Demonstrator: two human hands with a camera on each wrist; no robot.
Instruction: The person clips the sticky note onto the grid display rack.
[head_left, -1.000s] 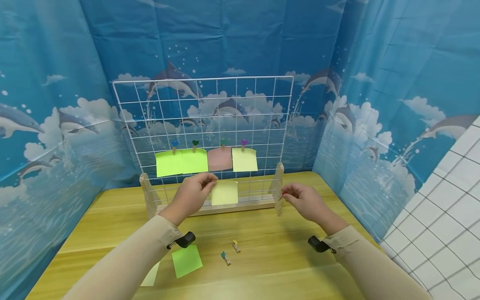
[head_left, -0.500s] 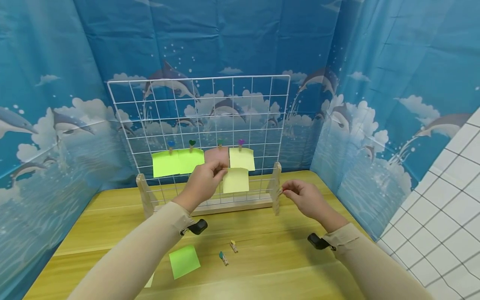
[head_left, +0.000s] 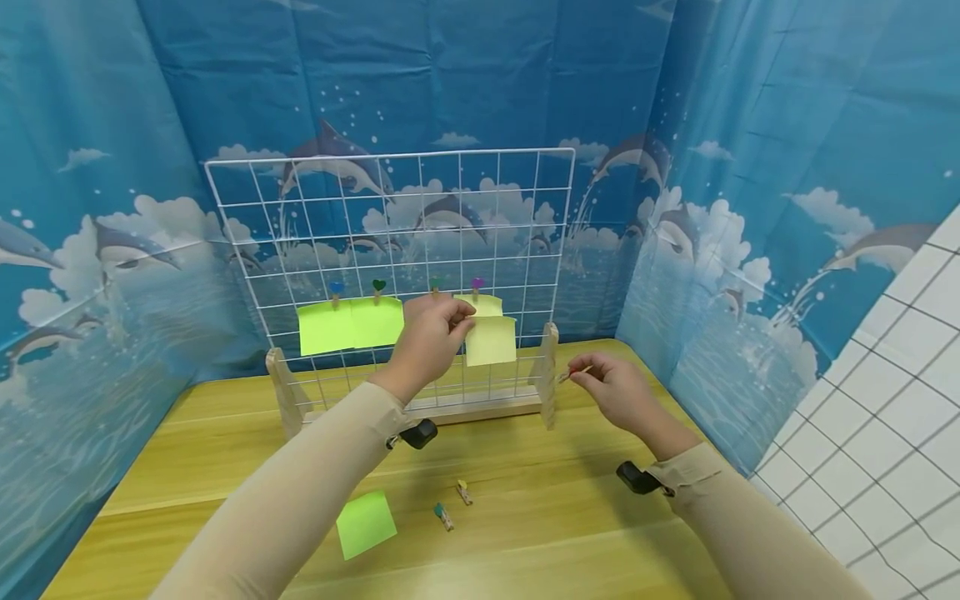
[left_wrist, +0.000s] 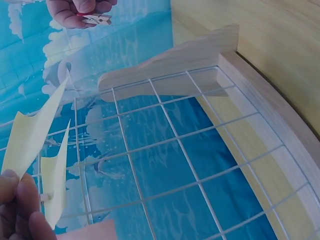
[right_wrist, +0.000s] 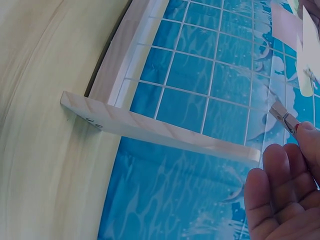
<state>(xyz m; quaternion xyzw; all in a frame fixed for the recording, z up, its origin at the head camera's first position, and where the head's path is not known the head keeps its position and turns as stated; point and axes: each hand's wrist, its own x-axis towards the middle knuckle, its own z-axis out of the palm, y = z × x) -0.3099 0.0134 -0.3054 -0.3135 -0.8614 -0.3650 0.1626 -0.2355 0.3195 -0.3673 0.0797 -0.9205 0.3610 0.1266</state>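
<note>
My left hand point(head_left: 431, 337) pinches a pale yellow sticky note point(head_left: 491, 342) by its upper left corner, in front of the white wire grid point(head_left: 442, 248). In the head view this note overlaps another pale yellow note point(head_left: 489, 305) clipped to the grid; the left wrist view shows the held one standing off from it. To the right of the stand, my right hand point(head_left: 617, 390) pinches a small wooden clothespin point(right_wrist: 283, 118) with a bit of red on it. Two bright green notes point(head_left: 351, 325) hang at left under heart-topped clothespins. A pink note point(left_wrist: 92, 231) is mostly hidden behind my left hand.
Wooden feet point(head_left: 549, 377) hold the grid upright on the wood-grain table point(head_left: 555, 517). A green note point(head_left: 366, 523), a teal-topped clothespin point(head_left: 444, 517) and a yellow-topped clothespin point(head_left: 464, 492) lie in front. A dolphin-print curtain point(head_left: 495, 75) stands behind; a white grid panel point(head_left: 892, 367) is at right.
My left hand has carried the pale yellow note up and to the right, across the lower grid to the clipped yellow note. My right hand has barely moved, still pinching its clothespin.
</note>
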